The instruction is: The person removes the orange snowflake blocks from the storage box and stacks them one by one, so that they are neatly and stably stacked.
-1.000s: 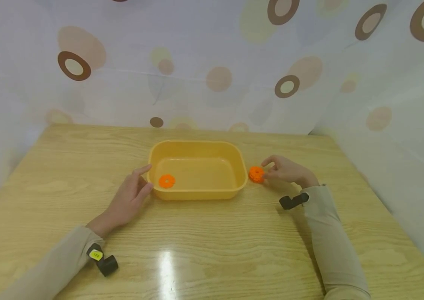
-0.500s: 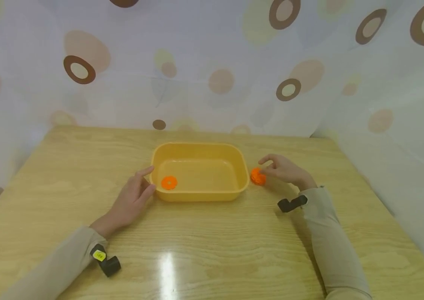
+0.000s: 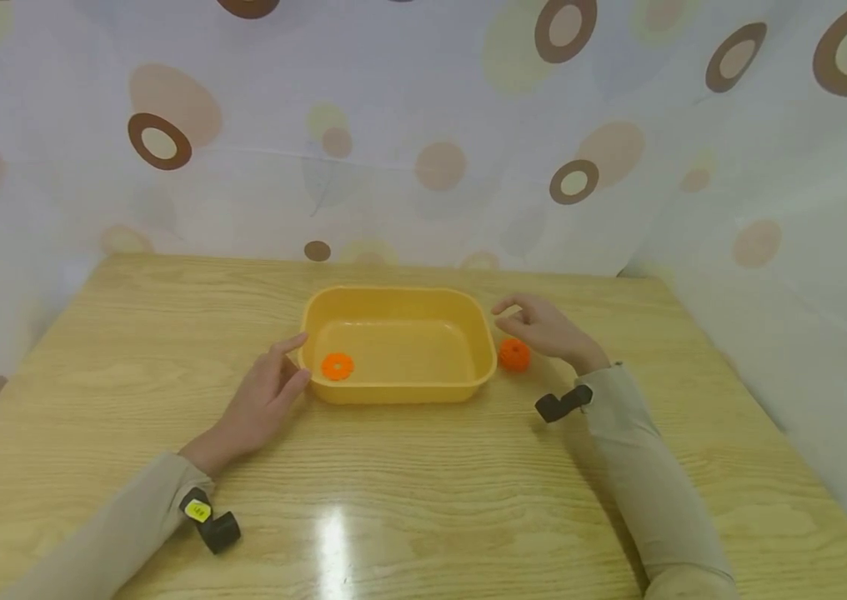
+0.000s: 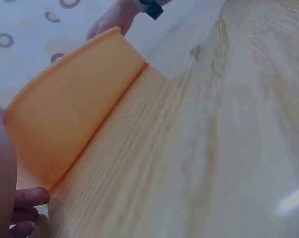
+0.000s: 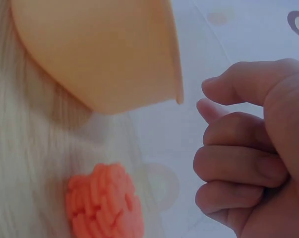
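A yellow plastic tray (image 3: 401,394) stands on the table, with one orange notched disc (image 3: 337,367) lying flat in its front left corner. My left hand (image 3: 254,407) is at the tray's left end, index finger and thumb spread against its side. Just outside the right end sits a small stack of similar orange discs (image 3: 514,355), its layered edges plain in the right wrist view. Above and behind that stack hovers my right hand (image 3: 543,329), near the tray's right rim. Its thumb and index finger reach forward, the other fingers are loosely curled (image 5: 233,163), and nothing shows between them.
The wooden table (image 3: 393,492) has a light glare near its front. A patterned sheet (image 3: 378,125) hangs behind the table and along its sides. Each wrist carries a black camera mount (image 3: 564,404).
My right hand has come up off the orange stack and shifted left toward the tray's rim. The stack now shows fully. My left hand and the tray hold their places.
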The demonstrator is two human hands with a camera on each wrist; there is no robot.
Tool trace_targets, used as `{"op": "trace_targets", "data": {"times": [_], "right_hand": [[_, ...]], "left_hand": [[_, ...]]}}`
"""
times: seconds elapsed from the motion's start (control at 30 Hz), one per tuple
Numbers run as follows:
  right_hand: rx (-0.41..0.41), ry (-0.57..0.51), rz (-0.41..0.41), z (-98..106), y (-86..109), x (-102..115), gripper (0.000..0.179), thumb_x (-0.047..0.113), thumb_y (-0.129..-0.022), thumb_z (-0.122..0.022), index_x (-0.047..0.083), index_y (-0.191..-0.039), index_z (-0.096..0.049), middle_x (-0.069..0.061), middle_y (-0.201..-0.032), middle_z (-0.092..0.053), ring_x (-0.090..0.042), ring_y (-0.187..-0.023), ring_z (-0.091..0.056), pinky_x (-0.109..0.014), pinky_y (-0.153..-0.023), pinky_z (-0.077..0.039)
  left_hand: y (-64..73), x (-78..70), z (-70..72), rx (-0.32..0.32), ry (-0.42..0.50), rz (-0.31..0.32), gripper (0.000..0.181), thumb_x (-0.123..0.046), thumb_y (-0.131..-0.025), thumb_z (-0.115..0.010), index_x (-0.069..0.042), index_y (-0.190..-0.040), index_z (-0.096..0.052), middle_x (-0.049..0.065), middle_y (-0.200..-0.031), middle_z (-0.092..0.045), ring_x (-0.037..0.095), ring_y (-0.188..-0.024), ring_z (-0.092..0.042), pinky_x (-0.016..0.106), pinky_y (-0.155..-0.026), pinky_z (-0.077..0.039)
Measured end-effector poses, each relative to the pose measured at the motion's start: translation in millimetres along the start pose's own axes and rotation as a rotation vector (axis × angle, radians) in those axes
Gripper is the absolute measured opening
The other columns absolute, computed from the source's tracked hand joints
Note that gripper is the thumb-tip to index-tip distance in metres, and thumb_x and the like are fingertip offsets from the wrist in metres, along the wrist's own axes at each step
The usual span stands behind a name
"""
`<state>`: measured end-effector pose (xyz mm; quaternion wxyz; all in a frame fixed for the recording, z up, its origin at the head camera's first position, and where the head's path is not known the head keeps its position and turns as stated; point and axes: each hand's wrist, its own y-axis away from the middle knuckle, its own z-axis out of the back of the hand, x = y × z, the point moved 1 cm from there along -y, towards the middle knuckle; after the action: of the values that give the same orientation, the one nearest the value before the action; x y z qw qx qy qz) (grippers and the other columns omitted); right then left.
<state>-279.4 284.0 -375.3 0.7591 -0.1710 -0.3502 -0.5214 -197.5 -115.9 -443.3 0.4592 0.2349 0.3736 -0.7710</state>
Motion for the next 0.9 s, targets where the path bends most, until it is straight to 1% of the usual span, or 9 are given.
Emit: {"op": "trace_targets", "data": {"times": [0.1,0.23,0.33,0.4,0.47,0.5,0.57,0.7,0.9], "right_hand": [[0.002,0.001,0.030,-1.1,-4.7,7.5,0.026,0.015,-0.098,-0.051,-0.003,-0.117,-0.055,0.000,-0.060,-0.047,-0.006,-0.050,-0.034,-0.024,-0.050,-0.031],[0.008,0.021,0.063,-2.1,-9.9,15.4,0.025,0.015,-0.098,-0.051,-0.001,-0.115,-0.057,0.002,-0.055,-0.041,-0.005,-0.046,-0.029,-0.023,-0.049,-0.029],[0.008,0.038,0.074,-2.6,-13.2,20.5,0.024,0.015,-0.098,-0.052,-0.001,-0.115,-0.058,-0.003,-0.063,-0.055,-0.004,-0.050,-0.036,-0.023,-0.051,-0.032],[0.016,0.040,0.079,-2.9,-15.3,23.6,0.024,0.014,-0.098,-0.052,-0.001,-0.115,-0.058,-0.011,-0.070,-0.061,-0.005,-0.051,-0.037,-0.024,-0.051,-0.033],[0.021,0.044,0.090,-3.3,-17.7,27.4,0.025,0.014,-0.097,-0.053,-0.002,-0.116,-0.058,-0.014,-0.082,-0.065,-0.006,-0.054,-0.040,-0.025,-0.055,-0.036],[0.027,0.045,0.096,-3.5,-18.8,29.4,0.025,0.013,-0.097,-0.053,-0.002,-0.116,-0.058,-0.014,-0.082,-0.064,-0.007,-0.054,-0.040,-0.026,-0.056,-0.036],[0.042,0.050,0.108,-4.1,-21.0,34.2,0.026,0.013,-0.096,-0.054,-0.003,-0.116,-0.058,-0.013,-0.072,-0.059,-0.008,-0.050,-0.034,-0.026,-0.053,-0.035],[0.073,0.074,0.137,-6.1,-26.3,44.5,0.027,0.012,-0.095,-0.056,-0.004,-0.116,-0.058,-0.002,-0.061,-0.048,-0.007,-0.049,-0.033,-0.024,-0.051,-0.033],[0.097,0.124,0.175,-9.9,-34.0,56.5,0.027,0.012,-0.094,-0.058,-0.003,-0.116,-0.059,0.004,-0.058,-0.036,-0.005,-0.050,-0.029,-0.026,-0.060,-0.034]], "left_hand": [[-0.2,0.4,-0.2,0.002,0.003,0.001,0.046,-0.015,-0.099,-0.050,-0.001,-0.141,-0.039,0.006,-0.083,-0.054,0.018,-0.080,-0.046,0.036,-0.076,-0.038],[-0.1,-0.5,0.2,0.002,0.003,0.006,0.045,-0.016,-0.099,-0.050,-0.002,-0.141,-0.039,0.006,-0.083,-0.054,0.018,-0.081,-0.046,0.035,-0.076,-0.037],[0.0,-1.2,0.8,0.003,0.003,0.012,0.045,-0.017,-0.100,-0.049,-0.002,-0.141,-0.039,0.006,-0.083,-0.054,0.019,-0.081,-0.046,0.036,-0.077,-0.037],[0.1,-1.5,1.2,0.006,0.003,0.015,0.045,-0.017,-0.100,-0.049,-0.002,-0.141,-0.039,0.006,-0.083,-0.053,0.019,-0.081,-0.046,0.036,-0.077,-0.037],[0.2,-2.0,1.7,0.011,0.004,0.020,0.045,-0.017,-0.100,-0.049,-0.002,-0.141,-0.038,0.006,-0.083,-0.053,0.019,-0.081,-0.046,0.036,-0.077,-0.037],[0.3,-2.2,1.9,0.013,0.003,0.021,0.045,-0.018,-0.100,-0.048,-0.002,-0.141,-0.038,0.006,-0.083,-0.053,0.019,-0.082,-0.046,0.036,-0.077,-0.037],[0.5,-2.7,2.3,0.017,0.003,0.023,0.045,-0.018,-0.100,-0.048,-0.002,-0.141,-0.038,0.006,-0.083,-0.054,0.019,-0.082,-0.046,0.036,-0.077,-0.037],[0.7,-2.9,2.8,0.018,0.004,0.022,0.045,-0.018,-0.100,-0.048,-0.002,-0.141,-0.038,0.006,-0.083,-0.053,0.019,-0.081,-0.046,0.036,-0.077,-0.037],[0.4,-1.0,1.3,0.010,0.012,0.011,0.045,-0.016,-0.100,-0.049,-0.002,-0.141,-0.038,0.005,-0.083,-0.053,0.018,-0.081,-0.046,0.036,-0.077,-0.036]]}}
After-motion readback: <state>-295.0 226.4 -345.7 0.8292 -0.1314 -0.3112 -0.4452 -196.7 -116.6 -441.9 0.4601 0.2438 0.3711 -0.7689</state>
